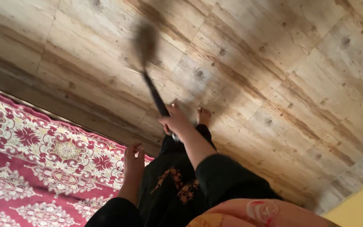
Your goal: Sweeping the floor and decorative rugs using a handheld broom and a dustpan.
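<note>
right hand grips a dark broom over the wood-look floor

the right hand [175, 122] is wrapped tight around the dark handle of a broom [153, 90], fingers curled over it near its upper end. the handle runs up and away from the hand toward the top of the view, ending in a dark, motion-blurred brush head [145, 42] that sits against the floor [274, 75]. the floor is laid in pale, wood-patterned tiles with brown streaks and knots.

the left hand [133, 157] hangs beside the body, holding nothing, fingers loosely curled inward rather than spread wide. it sits just above the edge of a red and cream patterned carpet [34, 168], which covers the lower left of the view and ends along a straight border against the tiles.

both arms wear black sleeves. a black garment with a small orange embroidered motif [177, 185] falls between the two arms. a bare foot [203, 115] rests on the tiles just beside the right hand. at the bottom edge lies a peach cloth [253, 214] with a printed pattern, and a yellow surface [358, 206] fills the lower right corner.
</note>
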